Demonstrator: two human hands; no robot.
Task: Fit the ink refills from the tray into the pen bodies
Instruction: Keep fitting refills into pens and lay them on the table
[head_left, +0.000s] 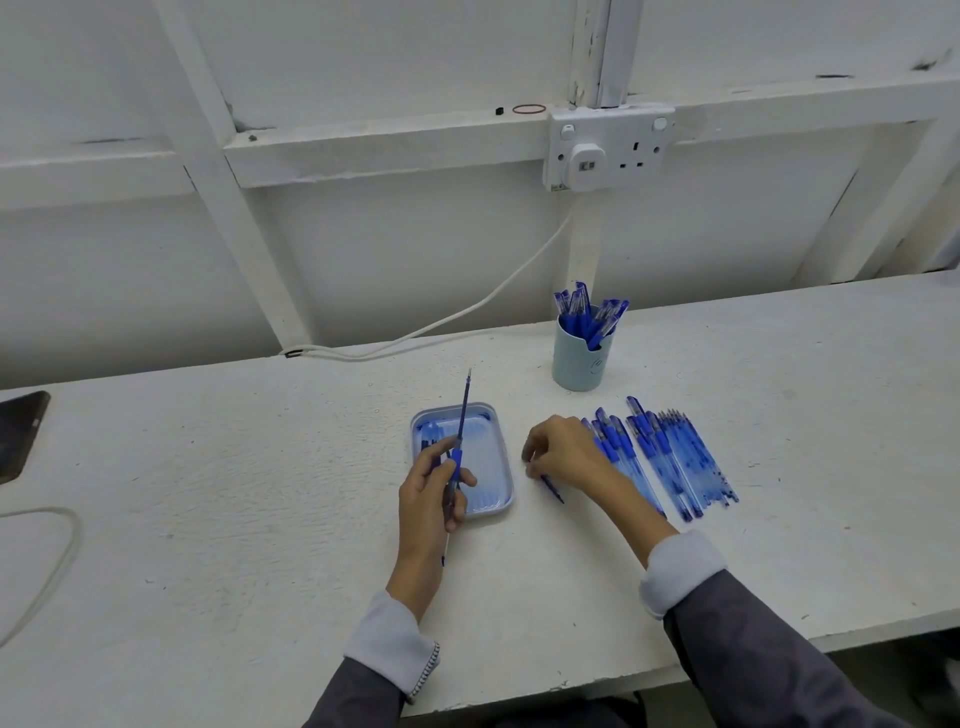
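Left hand (428, 493) holds pen (456, 458), tip pointing away.

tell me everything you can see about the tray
The tray is shallow, pale blue-grey and rectangular, with rounded corners and a raised rim, glossy like plastic. It lies flat on the white table. A few dark refills lie along its left side. The left hand, holding a pen, hangs over its near-left corner; contact is unclear.

White panelled wall (415, 249), white beams (389, 150); double socket (608, 148); white cable (441, 323) trailing onto rough white bench (260, 467).
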